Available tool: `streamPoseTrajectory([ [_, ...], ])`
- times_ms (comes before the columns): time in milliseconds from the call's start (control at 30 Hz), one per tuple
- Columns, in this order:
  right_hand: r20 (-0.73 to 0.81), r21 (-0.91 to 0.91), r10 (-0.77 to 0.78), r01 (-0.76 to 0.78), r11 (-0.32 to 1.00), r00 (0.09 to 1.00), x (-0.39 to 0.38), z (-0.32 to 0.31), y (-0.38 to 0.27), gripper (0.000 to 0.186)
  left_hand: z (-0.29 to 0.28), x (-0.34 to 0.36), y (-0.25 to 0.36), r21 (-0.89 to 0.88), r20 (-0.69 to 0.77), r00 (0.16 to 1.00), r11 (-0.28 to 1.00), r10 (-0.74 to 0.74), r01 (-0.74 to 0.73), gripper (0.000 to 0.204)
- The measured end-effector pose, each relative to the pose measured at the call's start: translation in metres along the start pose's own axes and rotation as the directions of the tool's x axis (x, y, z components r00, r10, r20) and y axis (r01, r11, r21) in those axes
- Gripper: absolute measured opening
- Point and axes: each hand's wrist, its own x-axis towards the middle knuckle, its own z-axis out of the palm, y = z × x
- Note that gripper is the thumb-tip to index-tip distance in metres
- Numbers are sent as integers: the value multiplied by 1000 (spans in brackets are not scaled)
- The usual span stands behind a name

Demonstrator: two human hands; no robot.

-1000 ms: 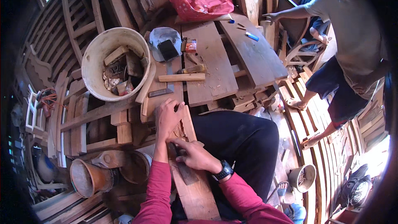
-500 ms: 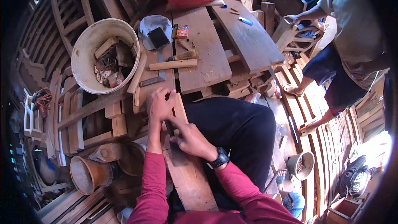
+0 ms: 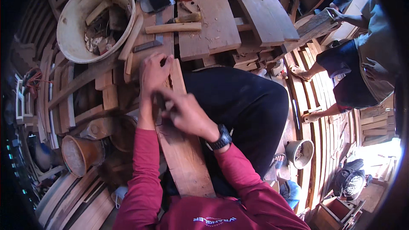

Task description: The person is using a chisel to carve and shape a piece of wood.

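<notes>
The left hand (image 3: 153, 74) presses flat, fingers spread, on the far end of a wooden plank (image 3: 183, 153) lying across the person's lap, while the right hand (image 3: 185, 113) clenches a dark tool (image 3: 160, 102) against it.

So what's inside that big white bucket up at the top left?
The white bucket holds offcuts of wood and pale chips or shavings. A wooden stick leans across its rim. The bucket's bottom is covered by the scraps.

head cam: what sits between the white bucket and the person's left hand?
Head view: a leaning wooden stick and a short wood offcut lie between the white bucket and the left hand, on stacked planks.
</notes>
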Motion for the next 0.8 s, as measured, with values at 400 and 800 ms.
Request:
streamPoseTrajectory([
  [400, -233, -7, -73, 74, 997, 970, 8, 0, 7, 62, 7, 12, -15, -122, 167, 986, 992, -22, 43, 41],
  [800, 26, 8, 23, -23, 1000, 999, -14, 5, 1, 67, 0, -3, 2, -129, 98, 986, 981, -136, 148, 34],
])
